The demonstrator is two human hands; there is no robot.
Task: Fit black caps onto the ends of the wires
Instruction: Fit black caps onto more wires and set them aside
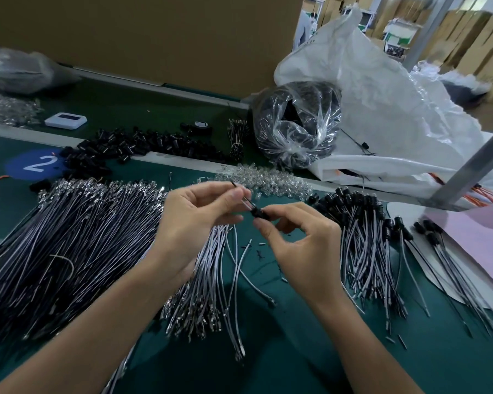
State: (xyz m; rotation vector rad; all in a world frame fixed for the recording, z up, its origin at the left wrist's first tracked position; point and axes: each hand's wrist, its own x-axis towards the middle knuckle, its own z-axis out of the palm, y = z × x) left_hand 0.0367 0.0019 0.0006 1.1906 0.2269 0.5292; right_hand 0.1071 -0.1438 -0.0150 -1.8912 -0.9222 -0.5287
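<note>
At the far left a broad bundle of loose wires point(69, 237) lies fanned across the green bench point(282, 351), its metal-tipped ends pointing away from the person. Beyond it are a blue round sticker point(37, 163) marked 2 and a long heap of black caps point(125, 149), with a small white device point(65, 120) farther back.

The left hand point(199, 220) is raised above the bench, thumb and curled fingers pinching a single wire point(246, 199) near its upper end. That wire slants down to the right into a black cap point(259, 214), which the right hand point(302, 245) pinches between thumb and forefinger tip, the other fingers loosely bent. Both hands hover over a smaller sheaf of wires point(205, 280).

Behind the hands sits a scatter of clear plastic pieces point(262, 180). Right of the right hand lies a pile of capped wires point(362, 237), caps pointing away. Farther back stands a clear bag of black parts point(296, 126) against a white sack point(382, 109). At the right edge are a pink sheet point(481, 237) and a slanting metal post point(473, 166).
</note>
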